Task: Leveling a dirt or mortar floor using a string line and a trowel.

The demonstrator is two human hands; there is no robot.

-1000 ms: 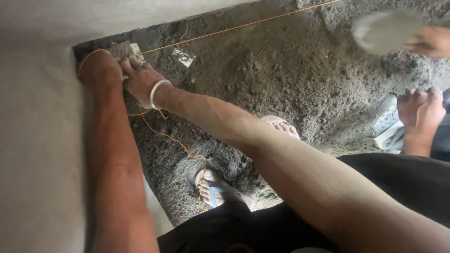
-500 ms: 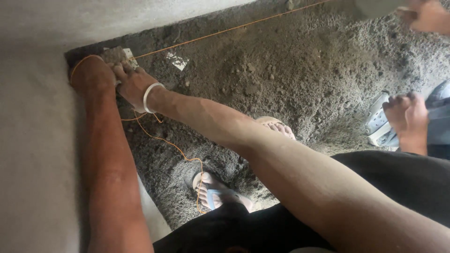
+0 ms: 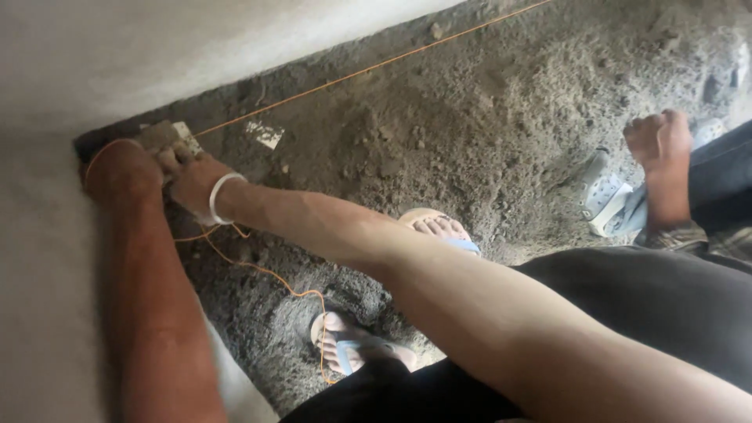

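- My left hand [image 3: 121, 168] is pressed into the corner where the two pale walls meet, its fingers hidden behind a small grey block [image 3: 166, 137]; I cannot tell whether it is grasping or only resting there.
- My right hand [image 3: 192, 182], with a white band at the wrist, is closed over the lower edge of that same block, fingers curled on it.
- The block sits tight in the corner at the foot of the wall [image 3: 157, 47], touching both hands.
- A thin orange string [image 3: 376, 69] runs from the block up and to the right, stretched straight along the base of the wall.
- A loose length of the same string trails down from my hands, curling across the ground towards my feet.
- The ground is loose grey sandy soil [image 3: 470, 117], lumpy and uneven.
- My two feet in light blue sandals [image 3: 356, 352] stand on the soil below my arms.
- At the right edge another person's hand [image 3: 662, 141] hangs clenched in a fist, near a white shoe [image 3: 607, 200].
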